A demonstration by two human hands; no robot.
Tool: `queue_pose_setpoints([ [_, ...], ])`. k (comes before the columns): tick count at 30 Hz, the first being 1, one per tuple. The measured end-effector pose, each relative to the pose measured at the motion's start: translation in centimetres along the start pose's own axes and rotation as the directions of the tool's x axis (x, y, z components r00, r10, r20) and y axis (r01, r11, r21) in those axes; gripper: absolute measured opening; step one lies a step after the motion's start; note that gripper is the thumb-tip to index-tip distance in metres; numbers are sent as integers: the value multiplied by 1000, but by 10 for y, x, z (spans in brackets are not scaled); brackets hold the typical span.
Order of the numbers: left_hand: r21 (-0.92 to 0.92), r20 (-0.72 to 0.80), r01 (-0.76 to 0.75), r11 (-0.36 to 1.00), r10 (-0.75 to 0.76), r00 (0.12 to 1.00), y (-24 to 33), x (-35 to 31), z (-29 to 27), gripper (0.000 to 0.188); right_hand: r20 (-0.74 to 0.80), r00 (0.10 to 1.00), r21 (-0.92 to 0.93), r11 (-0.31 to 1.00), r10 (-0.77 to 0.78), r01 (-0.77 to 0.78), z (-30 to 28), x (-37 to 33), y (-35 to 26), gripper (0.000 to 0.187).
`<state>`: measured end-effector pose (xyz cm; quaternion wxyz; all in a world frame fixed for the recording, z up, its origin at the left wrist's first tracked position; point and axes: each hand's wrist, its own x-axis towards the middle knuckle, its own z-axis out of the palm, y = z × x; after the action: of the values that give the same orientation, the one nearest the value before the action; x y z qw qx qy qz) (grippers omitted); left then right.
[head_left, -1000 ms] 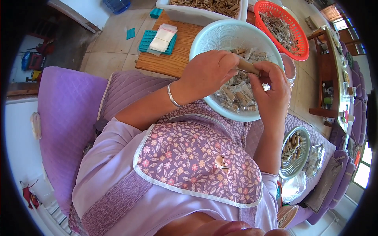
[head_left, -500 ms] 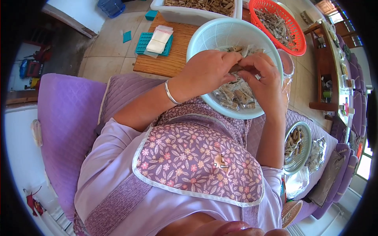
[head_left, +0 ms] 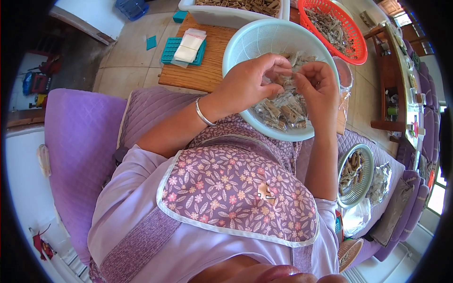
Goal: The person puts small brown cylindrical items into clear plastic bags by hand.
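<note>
Above a pale blue plastic strainer basin [head_left: 234,45], my two hands are raised close together. My left hand [head_left: 252,82], with a silver bangle at its wrist, is curled, thumb apart from the index finger. My right hand [head_left: 321,89] is pinched, thumb against forefinger. A small clear plastic bag [head_left: 284,72] stretches between the fingertips of both hands; what it contains is hard to make out. Below them in the basin lie several small clear bags with brown wooden-looking pieces [head_left: 290,113] inside.
Clear-wrapped pieces fill a red basket [head_left: 362,52]. A white tub [head_left: 226,18] holds loose brown pieces. On the wooden table [head_left: 214,52], a banded stack of clear bags [head_left: 189,45] rests on a teal ridged tray [head_left: 169,49]. A grey-green basket [head_left: 351,200] sits on the purple sofa.
My hands have drawn slightly apart, and the clear bag now shows between them. My left thumb and index finger have spread wider.
</note>
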<state>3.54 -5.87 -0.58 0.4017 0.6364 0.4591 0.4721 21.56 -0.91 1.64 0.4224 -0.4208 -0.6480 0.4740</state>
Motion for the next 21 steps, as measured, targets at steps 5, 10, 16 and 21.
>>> queue_pose_setpoints([
  [5,-88,-6,17,996,-17,1000,3,-3,0,59,-43,941,-346,889,-335,301,2,-8,-12,12],
  [10,47,14,37,998,-38,999,4,-6,2,68,182,795,-560,604,-578,567,7,-7,-12,15],
  [16,86,116,69,994,-79,990,13,-11,3,72,250,823,-662,530,-510,530,6,-5,-6,12],
  [21,-204,224,248,947,-201,954,6,-19,17,70,-212,925,-231,936,-316,267,-10,-7,-6,13],
])
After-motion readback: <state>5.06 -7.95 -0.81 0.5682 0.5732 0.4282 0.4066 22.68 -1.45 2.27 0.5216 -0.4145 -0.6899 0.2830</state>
